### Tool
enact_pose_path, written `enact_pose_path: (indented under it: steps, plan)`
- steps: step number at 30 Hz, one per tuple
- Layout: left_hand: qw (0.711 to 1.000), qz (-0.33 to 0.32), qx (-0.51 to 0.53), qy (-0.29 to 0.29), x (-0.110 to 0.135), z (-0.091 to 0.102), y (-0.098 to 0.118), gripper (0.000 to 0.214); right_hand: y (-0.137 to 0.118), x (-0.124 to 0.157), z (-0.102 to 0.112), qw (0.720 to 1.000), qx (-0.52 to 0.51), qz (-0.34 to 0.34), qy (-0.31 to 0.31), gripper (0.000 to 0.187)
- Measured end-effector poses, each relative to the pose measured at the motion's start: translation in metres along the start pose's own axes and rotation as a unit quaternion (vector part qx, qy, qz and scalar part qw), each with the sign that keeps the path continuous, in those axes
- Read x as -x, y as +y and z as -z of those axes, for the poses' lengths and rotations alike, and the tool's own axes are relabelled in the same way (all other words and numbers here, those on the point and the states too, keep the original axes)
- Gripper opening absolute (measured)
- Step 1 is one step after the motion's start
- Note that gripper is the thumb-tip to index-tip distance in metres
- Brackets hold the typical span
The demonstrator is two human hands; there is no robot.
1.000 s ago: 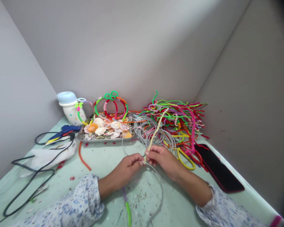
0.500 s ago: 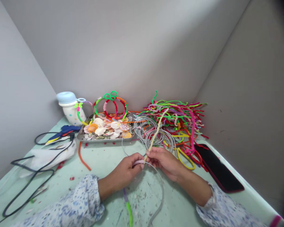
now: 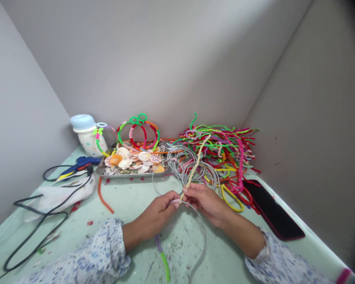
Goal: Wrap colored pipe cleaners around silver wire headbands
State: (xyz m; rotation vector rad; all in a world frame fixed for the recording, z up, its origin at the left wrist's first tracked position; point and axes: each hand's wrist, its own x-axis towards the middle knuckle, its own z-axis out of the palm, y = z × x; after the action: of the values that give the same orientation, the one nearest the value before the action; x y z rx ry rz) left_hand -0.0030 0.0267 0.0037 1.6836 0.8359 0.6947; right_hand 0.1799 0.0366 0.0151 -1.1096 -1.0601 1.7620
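Low over the table, my left hand (image 3: 158, 211) is closed on a grey wire (image 3: 203, 228) whose held stretch is wrapped in pale lilac fuzz. A wrapped tail, purple then green (image 3: 165, 262), hangs below that hand. Between the thumb and fingers of my right hand (image 3: 205, 199) is a pale yellow pipe cleaner (image 3: 197, 163), its long end pointing up and away. Its lower end meets the wire beside the lilac wrapping, where the two hands nearly touch. From there the bare wire curves down to the right.
Behind the hands lie grey wire coils (image 3: 192, 165) and a heap of coloured pipe cleaners (image 3: 221, 142). A metal tray (image 3: 130, 177) holds seashells and wrapped rings. A black phone (image 3: 273, 211) is at right; a white bottle (image 3: 90, 138), glue gun (image 3: 78, 165) and black cord (image 3: 47, 215) at left.
The hanging purple and green tail has swung slightly to the right, and the lilac wrapping shows less past my left fingers. Both hands stay in nearly the same place.
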Motion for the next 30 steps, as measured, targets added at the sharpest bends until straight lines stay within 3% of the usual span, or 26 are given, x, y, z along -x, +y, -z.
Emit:
enact_pose_path:
  steps: [9,20,23,26,30]
  plan:
    - [1.0,0.0,0.018,0.009,0.0005,0.0001,0.0039,0.021,-0.0031,0.0028,-0.0038,0.997,0.053,0.051,0.006,0.018]
    - [0.99,0.073,0.117,0.013,-0.0042,0.0002,-0.0026,0.018,-0.0039,0.005,-0.0037,0.997,0.062,0.049,0.001,0.015]
    - [0.99,0.079,0.116,0.021,-0.0049,0.0,-0.0011,0.019,-0.008,0.0066,-0.0028,0.991,0.112,0.073,-0.018,0.01]
    - [0.99,0.078,0.112,0.032,-0.0054,-0.0008,0.0012,0.021,-0.0094,0.007,-0.0015,0.98,0.174,0.086,-0.038,0.017]
    - [0.991,0.076,0.099,0.044,-0.0056,-0.0017,0.0015,0.022,-0.0038,0.0071,-0.002,0.949,0.282,0.141,-0.023,0.02]
